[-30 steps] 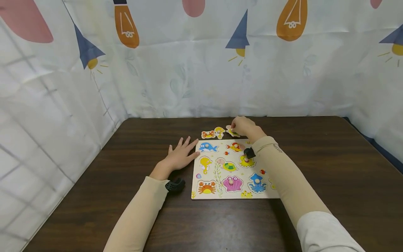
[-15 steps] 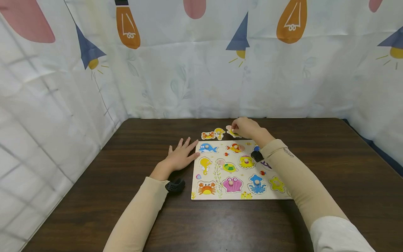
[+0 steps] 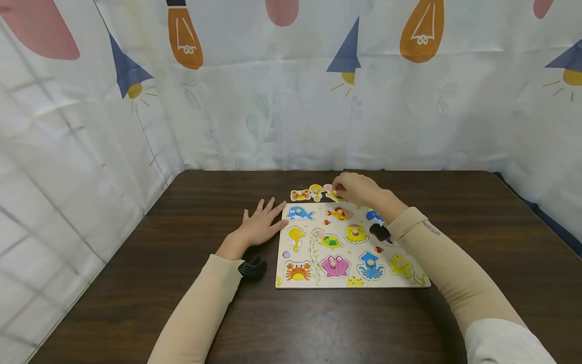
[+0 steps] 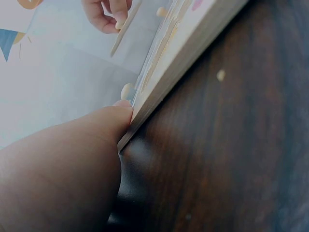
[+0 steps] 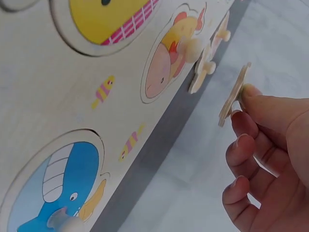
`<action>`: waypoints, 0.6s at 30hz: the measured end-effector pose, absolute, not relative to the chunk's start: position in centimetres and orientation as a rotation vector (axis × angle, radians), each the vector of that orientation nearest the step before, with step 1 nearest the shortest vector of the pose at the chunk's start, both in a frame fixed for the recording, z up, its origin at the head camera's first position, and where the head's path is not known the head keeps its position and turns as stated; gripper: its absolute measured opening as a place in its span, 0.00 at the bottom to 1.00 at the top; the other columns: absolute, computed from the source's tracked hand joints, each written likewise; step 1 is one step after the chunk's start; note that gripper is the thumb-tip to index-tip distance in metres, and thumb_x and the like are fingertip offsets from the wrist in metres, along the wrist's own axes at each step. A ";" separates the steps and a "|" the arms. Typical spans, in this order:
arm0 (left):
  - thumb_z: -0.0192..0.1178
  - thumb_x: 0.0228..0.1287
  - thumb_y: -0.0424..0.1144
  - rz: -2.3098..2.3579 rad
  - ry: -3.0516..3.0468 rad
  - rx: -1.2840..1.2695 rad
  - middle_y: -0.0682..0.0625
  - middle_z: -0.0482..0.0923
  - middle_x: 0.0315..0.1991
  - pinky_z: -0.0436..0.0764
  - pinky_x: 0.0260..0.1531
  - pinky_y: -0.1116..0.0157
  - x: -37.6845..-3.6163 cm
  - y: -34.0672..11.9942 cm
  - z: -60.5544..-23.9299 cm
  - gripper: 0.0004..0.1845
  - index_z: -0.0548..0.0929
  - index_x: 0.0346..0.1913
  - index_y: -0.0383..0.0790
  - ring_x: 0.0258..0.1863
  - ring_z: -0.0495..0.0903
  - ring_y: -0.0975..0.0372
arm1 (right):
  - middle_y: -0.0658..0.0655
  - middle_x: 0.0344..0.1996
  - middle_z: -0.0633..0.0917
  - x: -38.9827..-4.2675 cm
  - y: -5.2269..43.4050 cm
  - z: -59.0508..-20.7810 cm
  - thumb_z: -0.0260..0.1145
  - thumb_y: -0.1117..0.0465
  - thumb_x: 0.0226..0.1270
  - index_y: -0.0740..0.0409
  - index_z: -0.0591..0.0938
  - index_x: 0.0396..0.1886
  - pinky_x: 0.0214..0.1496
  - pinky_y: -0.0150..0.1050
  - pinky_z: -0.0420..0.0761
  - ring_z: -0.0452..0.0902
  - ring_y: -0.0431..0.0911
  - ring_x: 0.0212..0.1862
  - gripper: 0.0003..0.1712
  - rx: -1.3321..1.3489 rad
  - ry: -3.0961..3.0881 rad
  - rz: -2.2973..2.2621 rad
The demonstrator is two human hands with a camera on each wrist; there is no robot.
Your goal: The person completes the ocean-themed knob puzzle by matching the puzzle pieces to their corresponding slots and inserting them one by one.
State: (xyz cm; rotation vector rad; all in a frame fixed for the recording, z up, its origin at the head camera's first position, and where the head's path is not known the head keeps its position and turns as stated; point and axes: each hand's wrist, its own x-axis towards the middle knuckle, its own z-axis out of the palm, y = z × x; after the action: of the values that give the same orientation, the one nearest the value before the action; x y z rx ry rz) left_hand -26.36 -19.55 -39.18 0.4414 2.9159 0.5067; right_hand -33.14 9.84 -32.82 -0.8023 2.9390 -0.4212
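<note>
My right hand pinches a wooden turtle puzzle piece with thumb and fingertips, just beyond the far edge of the puzzle board. In the right wrist view the piece stands tilted, seen edge-on. My left hand lies with fingers spread at the board's left edge, its thumb touching the rim. Beyond the board lie a crab piece and a seahorse piece. The turtle picture on the board has no knob, nor do its seahorse picture and crab picture.
Knobbed pieces sit in the board, among them a pink shell, a blue squid, a yellow octopus and a starfish. The dark wooden table ends at a patterned curtain behind.
My right hand has moved slightly left and nearer with the turtle piece, and its forearm has swung to the right, uncovering the board's right side. The left hand stays put.
</note>
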 end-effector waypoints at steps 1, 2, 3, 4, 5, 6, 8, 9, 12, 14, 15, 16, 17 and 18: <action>0.44 0.80 0.61 0.506 2.915 0.439 0.41 0.39 0.83 0.36 0.68 0.28 -26.4 -19.5 -39.2 0.38 0.50 0.84 0.52 0.81 0.34 0.42 | 0.57 0.46 0.84 -32.9 9.8 -32.8 0.64 0.57 0.78 0.59 0.86 0.54 0.51 0.48 0.80 0.78 0.51 0.44 0.13 -0.811 2.938 -0.414; 0.44 0.80 0.61 0.507 2.913 0.437 0.41 0.38 0.83 0.36 0.68 0.28 -26.4 -19.5 -39.2 0.38 0.50 0.84 0.52 0.81 0.34 0.42 | 0.56 0.46 0.83 -32.7 9.8 -32.7 0.64 0.57 0.78 0.59 0.86 0.54 0.51 0.47 0.80 0.78 0.51 0.44 0.13 -0.817 2.937 -0.409; 0.44 0.80 0.61 0.507 2.914 0.437 0.41 0.39 0.83 0.36 0.68 0.28 -26.4 -19.5 -39.2 0.38 0.50 0.84 0.52 0.81 0.34 0.42 | 0.56 0.45 0.83 -32.6 9.8 -32.7 0.64 0.58 0.78 0.59 0.86 0.54 0.51 0.47 0.80 0.78 0.51 0.43 0.13 -0.825 2.935 -0.407; 0.44 0.80 0.61 0.506 2.914 0.438 0.41 0.39 0.83 0.36 0.68 0.28 -26.4 -19.5 -39.2 0.38 0.50 0.84 0.52 0.81 0.34 0.42 | 0.56 0.45 0.83 -32.4 9.8 -32.7 0.64 0.58 0.78 0.59 0.86 0.53 0.51 0.47 0.81 0.78 0.51 0.43 0.13 -0.838 2.934 -0.404; 0.44 0.80 0.61 0.507 2.913 0.436 0.41 0.39 0.83 0.36 0.68 0.28 -26.4 -19.6 -39.3 0.38 0.50 0.84 0.52 0.81 0.34 0.42 | 0.56 0.45 0.83 -32.3 9.7 -32.7 0.64 0.58 0.78 0.59 0.86 0.53 0.51 0.46 0.81 0.78 0.50 0.43 0.13 -0.852 2.933 -0.402; 0.45 0.80 0.61 0.507 2.914 0.436 0.41 0.39 0.83 0.36 0.68 0.28 -26.4 -19.6 -39.3 0.38 0.50 0.84 0.52 0.81 0.34 0.42 | 0.56 0.45 0.83 -32.1 9.7 -32.7 0.64 0.58 0.78 0.59 0.86 0.53 0.50 0.46 0.81 0.78 0.50 0.42 0.13 -0.867 2.932 -0.398; 0.44 0.80 0.61 0.506 2.914 0.437 0.41 0.39 0.83 0.36 0.68 0.28 -26.4 -19.6 -39.3 0.38 0.50 0.84 0.52 0.81 0.34 0.42 | 0.55 0.44 0.83 -31.8 9.7 -32.7 0.65 0.58 0.77 0.59 0.86 0.53 0.49 0.45 0.81 0.78 0.49 0.42 0.12 -0.904 2.932 -0.392; 0.44 0.80 0.61 0.505 2.913 0.437 0.41 0.39 0.83 0.36 0.68 0.28 -26.4 -19.6 -39.3 0.38 0.50 0.84 0.52 0.81 0.34 0.42 | 0.55 0.44 0.83 -31.6 9.7 -32.7 0.65 0.58 0.77 0.59 0.86 0.52 0.48 0.45 0.81 0.79 0.49 0.42 0.12 -0.927 2.930 -0.389; 0.44 0.80 0.61 0.505 2.914 0.438 0.41 0.39 0.83 0.36 0.68 0.28 -26.4 -19.7 -39.4 0.38 0.50 0.84 0.52 0.81 0.34 0.42 | 0.54 0.44 0.82 -31.1 9.6 -32.6 0.66 0.59 0.77 0.59 0.86 0.52 0.46 0.44 0.82 0.79 0.48 0.41 0.11 -0.964 2.921 -0.390; 0.44 0.80 0.61 0.505 2.914 0.438 0.41 0.39 0.83 0.36 0.68 0.28 -26.4 -19.7 -39.4 0.38 0.50 0.84 0.52 0.81 0.34 0.42 | 0.54 0.43 0.82 -30.7 9.5 -32.5 0.66 0.59 0.77 0.58 0.86 0.52 0.45 0.43 0.82 0.78 0.48 0.40 0.11 -0.977 2.911 -0.390; 0.44 0.80 0.61 0.504 2.915 0.438 0.41 0.39 0.83 0.36 0.68 0.28 -26.4 -19.7 -39.4 0.38 0.49 0.84 0.52 0.81 0.34 0.42 | 0.54 0.43 0.82 -30.5 9.4 -32.5 0.66 0.59 0.76 0.58 0.86 0.52 0.45 0.43 0.82 0.78 0.47 0.40 0.11 -0.974 2.908 -0.392; 0.44 0.80 0.61 0.504 2.915 0.439 0.41 0.39 0.83 0.36 0.68 0.28 -26.4 -19.7 -39.4 0.38 0.49 0.84 0.52 0.81 0.34 0.42 | 0.54 0.43 0.82 -30.3 9.4 -32.4 0.66 0.59 0.76 0.58 0.86 0.52 0.45 0.43 0.81 0.78 0.47 0.40 0.11 -0.971 2.904 -0.394; 0.44 0.80 0.61 0.502 2.915 0.439 0.41 0.39 0.83 0.36 0.68 0.28 -26.4 -19.7 -39.4 0.38 0.49 0.84 0.52 0.81 0.34 0.42 | 0.54 0.44 0.82 -30.2 9.3 -32.4 0.67 0.59 0.76 0.58 0.86 0.52 0.45 0.43 0.81 0.78 0.48 0.40 0.11 -0.970 2.901 -0.395; 0.44 0.80 0.61 0.502 2.915 0.439 0.42 0.38 0.83 0.36 0.68 0.28 -26.4 -19.7 -39.4 0.38 0.49 0.84 0.52 0.81 0.34 0.42 | 0.54 0.44 0.82 -30.1 9.3 -32.4 0.67 0.59 0.76 0.58 0.86 0.53 0.46 0.43 0.82 0.78 0.48 0.40 0.11 -0.971 2.898 -0.394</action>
State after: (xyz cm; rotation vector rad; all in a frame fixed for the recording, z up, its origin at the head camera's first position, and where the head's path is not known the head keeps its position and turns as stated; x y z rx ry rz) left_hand -26.44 -19.74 -39.44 0.4395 2.9150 0.5021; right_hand -30.05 9.25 -32.39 -0.9705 2.8975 -0.3940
